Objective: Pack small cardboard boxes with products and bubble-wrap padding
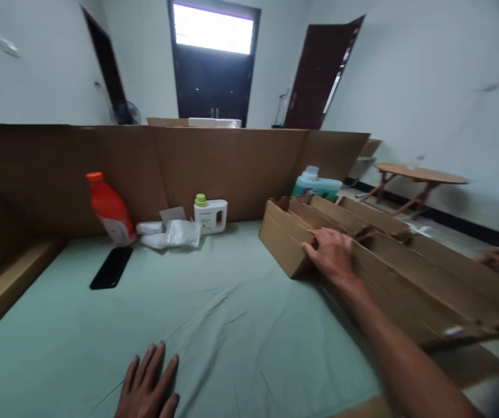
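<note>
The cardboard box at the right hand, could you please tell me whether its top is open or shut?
Open: the cardboard box shows dividers, with no lid over them.

Lettering on the white bottle is too small to read

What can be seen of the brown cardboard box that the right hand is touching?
The cardboard box looks like plain brown corrugated board, open on top, with long upright walls making narrow channels side by side; whether it is one divided box or several is unclear. Its upper edges look uneven. It sits on the right of the pale green cloth, slanting toward the right edge of the view, where it blurs. The right hand touches its near wall. A small pale mark shows low on that wall.
</note>
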`<state>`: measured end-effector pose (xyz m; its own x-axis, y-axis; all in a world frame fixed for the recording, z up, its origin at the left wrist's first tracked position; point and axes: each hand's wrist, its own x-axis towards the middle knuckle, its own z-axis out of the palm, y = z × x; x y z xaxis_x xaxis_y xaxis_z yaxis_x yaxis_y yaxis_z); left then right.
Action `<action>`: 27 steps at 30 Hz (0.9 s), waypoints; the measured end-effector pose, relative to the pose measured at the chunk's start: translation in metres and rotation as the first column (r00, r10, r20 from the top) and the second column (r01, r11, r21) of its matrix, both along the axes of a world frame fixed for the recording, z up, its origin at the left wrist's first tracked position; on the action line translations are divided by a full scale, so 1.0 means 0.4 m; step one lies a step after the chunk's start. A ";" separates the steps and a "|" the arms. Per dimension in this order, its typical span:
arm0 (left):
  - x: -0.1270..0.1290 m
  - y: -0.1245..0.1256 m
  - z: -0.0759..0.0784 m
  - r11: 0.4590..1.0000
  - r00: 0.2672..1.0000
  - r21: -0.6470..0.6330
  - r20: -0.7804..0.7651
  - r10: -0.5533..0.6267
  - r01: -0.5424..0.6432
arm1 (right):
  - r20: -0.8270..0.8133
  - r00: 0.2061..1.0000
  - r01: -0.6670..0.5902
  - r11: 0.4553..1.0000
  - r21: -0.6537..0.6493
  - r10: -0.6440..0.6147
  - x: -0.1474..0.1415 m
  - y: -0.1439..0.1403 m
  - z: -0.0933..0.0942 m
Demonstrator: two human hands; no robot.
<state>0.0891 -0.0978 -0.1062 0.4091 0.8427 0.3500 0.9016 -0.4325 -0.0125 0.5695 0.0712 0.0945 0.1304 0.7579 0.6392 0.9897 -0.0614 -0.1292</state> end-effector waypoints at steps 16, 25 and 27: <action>0.080 0.035 0.112 0.973 0.740 -0.202 0.671 0.053 0.113 | -0.438 0.729 -0.608 0.792 -0.061 0.526 -0.196 -0.409 -0.016; 0.138 -0.015 0.137 0.934 0.582 -0.338 0.785 0.212 0.117 | -0.715 0.676 -0.485 0.839 -0.248 0.179 -0.177 -0.480 -0.264; 0.167 -0.007 0.136 0.951 0.538 -0.289 0.821 0.188 0.109 | -0.753 0.634 -0.508 0.829 -0.235 0.175 -0.203 -0.433 -0.298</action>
<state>0.1560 -0.1008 -0.0518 0.0192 0.9641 0.2648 0.4489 -0.2449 0.8594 0.4884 -0.1020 -0.0247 0.0702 0.9908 0.1161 0.5831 0.0537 -0.8106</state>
